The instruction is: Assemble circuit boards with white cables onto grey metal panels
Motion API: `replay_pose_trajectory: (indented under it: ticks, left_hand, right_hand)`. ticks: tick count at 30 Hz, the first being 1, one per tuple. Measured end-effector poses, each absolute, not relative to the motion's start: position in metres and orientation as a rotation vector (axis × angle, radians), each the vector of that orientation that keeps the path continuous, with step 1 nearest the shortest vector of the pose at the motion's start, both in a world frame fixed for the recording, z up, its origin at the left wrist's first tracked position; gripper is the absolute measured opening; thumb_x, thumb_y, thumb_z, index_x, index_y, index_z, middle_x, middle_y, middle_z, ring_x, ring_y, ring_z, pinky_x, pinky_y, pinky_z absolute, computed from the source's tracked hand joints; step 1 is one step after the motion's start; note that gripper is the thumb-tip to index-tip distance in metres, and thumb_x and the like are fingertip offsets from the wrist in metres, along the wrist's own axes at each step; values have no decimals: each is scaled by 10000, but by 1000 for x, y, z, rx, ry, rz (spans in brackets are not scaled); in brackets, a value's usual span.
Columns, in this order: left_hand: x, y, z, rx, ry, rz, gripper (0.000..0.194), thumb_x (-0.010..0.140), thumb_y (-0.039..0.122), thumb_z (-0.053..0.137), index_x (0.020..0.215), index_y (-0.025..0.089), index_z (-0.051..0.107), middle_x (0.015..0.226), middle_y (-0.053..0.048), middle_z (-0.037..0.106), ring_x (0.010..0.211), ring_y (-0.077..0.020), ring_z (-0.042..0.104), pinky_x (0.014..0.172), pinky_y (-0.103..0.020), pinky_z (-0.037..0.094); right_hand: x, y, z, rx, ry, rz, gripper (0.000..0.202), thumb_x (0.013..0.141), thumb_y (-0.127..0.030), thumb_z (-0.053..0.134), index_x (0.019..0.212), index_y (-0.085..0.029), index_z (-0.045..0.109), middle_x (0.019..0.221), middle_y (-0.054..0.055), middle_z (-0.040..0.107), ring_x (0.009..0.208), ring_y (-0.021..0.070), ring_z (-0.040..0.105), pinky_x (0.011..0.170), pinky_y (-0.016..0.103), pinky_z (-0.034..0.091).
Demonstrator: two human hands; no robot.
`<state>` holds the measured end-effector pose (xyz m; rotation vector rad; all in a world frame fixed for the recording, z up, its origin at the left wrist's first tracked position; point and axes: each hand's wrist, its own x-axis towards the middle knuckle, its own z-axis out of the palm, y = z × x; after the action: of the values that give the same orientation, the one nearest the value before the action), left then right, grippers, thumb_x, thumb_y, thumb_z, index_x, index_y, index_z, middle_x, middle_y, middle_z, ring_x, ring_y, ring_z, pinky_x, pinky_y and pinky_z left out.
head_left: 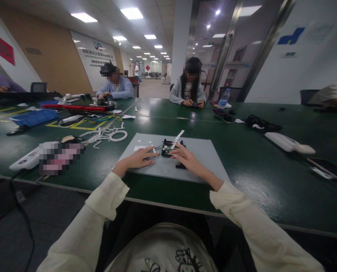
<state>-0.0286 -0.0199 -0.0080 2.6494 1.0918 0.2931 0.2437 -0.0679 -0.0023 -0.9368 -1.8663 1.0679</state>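
At near edge of worktop (259, 177): module (166, 149) on panel (204, 149), nearer far edge. My left hand (141, 158) spread on panel; right hand (186, 156) over module, grip unclear. Best: keep touch light, cable (157, 146) slack.

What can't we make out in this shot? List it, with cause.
Head view, all:
Black frame, right side: behind the right hand.
Circuit board details: too small, blurred.
Print on the upper label: too small.
Dark flat device, far end: cut by right edge.
Pink item: pixelated.
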Motion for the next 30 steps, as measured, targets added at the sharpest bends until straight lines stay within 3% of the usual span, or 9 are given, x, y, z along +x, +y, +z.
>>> replay_pose_trajectory:
  ticks: [5, 9, 15, 20, 26, 28, 30]
  left_hand:
    - [-32, -16, -5, 2662, 1079, 167, 488, 843, 512, 452, 1313, 389, 405, 1454, -45, 281, 1325, -279, 280, 1074, -418, 225]
    - [-31, -17, 4, 2628, 1106, 53, 584, 781, 593, 492, 1316, 373, 408, 1469, -61, 246, 1334, -312, 246, 1073, -468, 191]
    - [-27, -20, 11, 2624, 1099, -99, 614, 774, 616, 481, 1324, 357, 401, 1489, -90, 190, 1356, -344, 161, 1062, -519, 164]
    - [-24, -27, 13, 2770, 1101, -222, 597, 853, 592, 340, 1389, 337, 274, 1501, -132, 117, 1369, -346, 89, 1036, -560, 164]
    - [-24, -39, 16, 2986, 1134, -71, 577, 860, 557, 371, 1383, 325, 295, 1494, -106, 178, 1370, -311, 124, 1054, -536, 145]
    - [-16, -44, 21, 2927, 1178, 192, 554, 868, 524, 381, 1366, 283, 344, 1463, -101, 272, 1345, -281, 222, 1069, -481, 178]
    - [1, -48, 26, 2714, 1194, 541, 468, 914, 450, 299, 1295, 221, 445, 1334, -92, 469, 1239, -219, 407, 1037, -383, 287]
  right_hand:
    - [247, -63, 10, -978, -1509, 1167, 432, 821, -431, 503, 1197, -221, 463, 1151, 94, 569, 937, 171, 603, 814, 330, 472]
    - [258, -62, 19, -1029, -1245, 1184, 341, 805, -480, 499, 963, -182, 548, 1000, 94, 617, 858, 171, 608, 751, 302, 480]
    - [284, -54, 16, -1189, -1197, 1232, 330, 733, -492, 595, 735, -171, 514, 677, 0, 542, 611, 97, 523, 556, 213, 399]
    - [292, -55, 16, -1270, -1386, 1373, 367, 720, -496, 608, 674, -161, 465, 596, -40, 437, 519, 57, 400, 503, 201, 316]
    - [291, -63, 17, -1214, -1521, 1424, 376, 751, -502, 567, 675, -168, 413, 581, -62, 360, 494, 45, 321, 487, 208, 235]
    - [289, -64, 16, -1160, -1609, 1396, 372, 780, -504, 533, 673, -171, 406, 577, -62, 355, 497, 49, 321, 498, 214, 242]
    - [286, -66, 16, -1120, -1703, 1345, 363, 808, -502, 496, 679, -172, 412, 578, -58, 367, 509, 56, 336, 520, 218, 266]
